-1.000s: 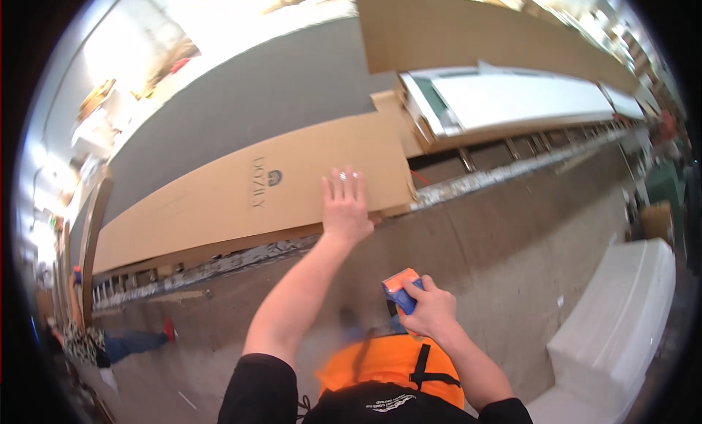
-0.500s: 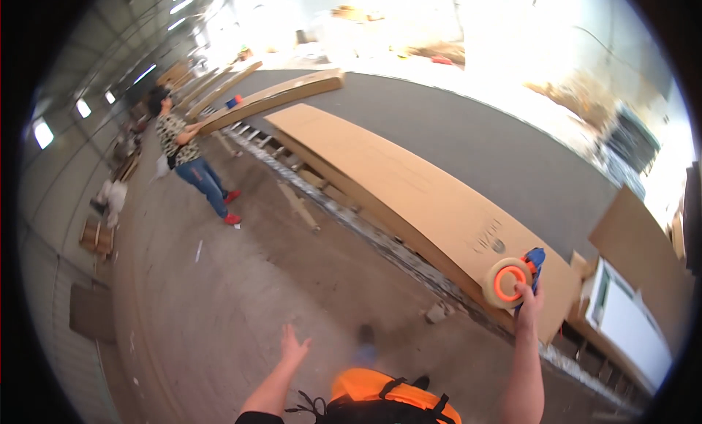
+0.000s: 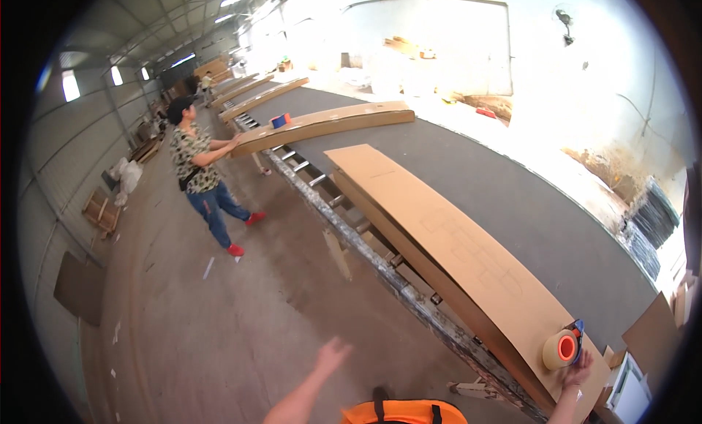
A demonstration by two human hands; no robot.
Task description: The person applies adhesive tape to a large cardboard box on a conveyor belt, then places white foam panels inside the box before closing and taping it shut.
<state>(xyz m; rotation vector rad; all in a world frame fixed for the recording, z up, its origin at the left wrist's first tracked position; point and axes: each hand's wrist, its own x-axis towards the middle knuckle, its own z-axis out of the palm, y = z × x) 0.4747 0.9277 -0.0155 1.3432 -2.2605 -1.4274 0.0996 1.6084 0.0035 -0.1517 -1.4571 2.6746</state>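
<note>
My right hand (image 3: pixel 576 371) grips a tape dispenser (image 3: pixel 562 347) with a tan roll and orange core, pressed on the near end of a long flat cardboard box (image 3: pixel 439 248) lying on a roller conveyor (image 3: pixel 380 270). My left hand (image 3: pixel 330 354) hangs free over the concrete floor with its fingers spread, holding nothing. My orange vest (image 3: pixel 402 411) shows at the bottom edge.
A co-worker (image 3: pixel 197 168) stands by the conveyor's left side, pushing another long cardboard box (image 3: pixel 322 124) with a second tape dispenser (image 3: pixel 279 120) on top. Grey belt (image 3: pixel 468 175) runs along the right. Boxes and bags (image 3: pixel 117 190) line the left wall.
My view has swung left along the conveyor. My left hand came off the cardboard box and now hangs in the air. My right hand lifted the tape dispenser onto the box.
</note>
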